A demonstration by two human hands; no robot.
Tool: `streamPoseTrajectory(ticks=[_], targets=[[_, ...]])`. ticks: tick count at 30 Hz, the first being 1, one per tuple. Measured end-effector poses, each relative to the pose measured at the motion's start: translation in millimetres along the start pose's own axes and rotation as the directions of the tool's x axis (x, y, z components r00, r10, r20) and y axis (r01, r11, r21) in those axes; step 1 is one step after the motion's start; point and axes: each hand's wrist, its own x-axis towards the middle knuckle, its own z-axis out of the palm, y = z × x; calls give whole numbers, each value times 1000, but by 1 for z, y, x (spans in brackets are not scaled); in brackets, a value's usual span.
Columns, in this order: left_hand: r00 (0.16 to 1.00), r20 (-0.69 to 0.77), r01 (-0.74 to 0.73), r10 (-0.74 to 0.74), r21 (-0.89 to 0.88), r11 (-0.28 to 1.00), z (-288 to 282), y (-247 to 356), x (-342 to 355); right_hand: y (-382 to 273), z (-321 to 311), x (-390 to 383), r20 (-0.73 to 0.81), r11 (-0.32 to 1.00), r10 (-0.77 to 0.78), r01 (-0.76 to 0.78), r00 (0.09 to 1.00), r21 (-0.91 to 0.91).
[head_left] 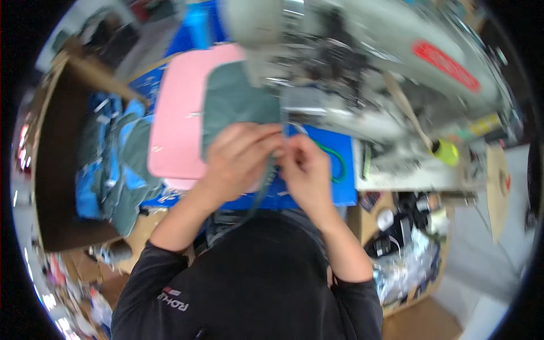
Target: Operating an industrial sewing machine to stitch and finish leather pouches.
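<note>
A dark green fabric piece [235, 96] with rounded corners lies over a pink rounded panel [178, 113], its right side reaching the sewing machine [323, 62]. My left hand [241, 156] rests on the fabric's near edge, its fingers bent and its tips together at the right corner. Right beside it, my right hand [306, 167] is closed in a pinch near the machine's working end; what it pinches is blurred and mostly covered by the fingers. From between the hands a narrow dark green strip [265, 190] hangs toward my lap.
On the left stands a brown box [62, 187] with blue and green fabric pieces [122, 153]. The work surface [340, 195] is blue. A green loop [340, 167] lies right of my right hand. A brush [445, 152] with yellow-green bristles rests on the machine bed.
</note>
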Motion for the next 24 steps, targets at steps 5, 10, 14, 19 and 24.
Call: streamPoseTrajectory(ticks=[5, 10, 14, 19, 24], targets=[[997, -45, -58, 59, 32, 998, 0, -3, -1, -10, -4, -3, 84, 994, 80, -87, 993, 74], [991, -16, -132, 132, 23, 991, 2, -2, 0, -9, -2, -2, 79, 994, 7, -15, 997, 109], [992, -4, -129, 129, 14, 992, 2, -7, 5, 0, -2, 4, 89, 987, 53, -65, 995, 149], [996, 0, -94, 94, 12, 996, 5, -11, 7, 2, 0, 14, 102, 972, 71, -91, 992, 215], [997, 3, -80, 80, 18, 997, 12, -19, 13, 12, 1, 25, 95, 979, 33, -51, 995, 199]])
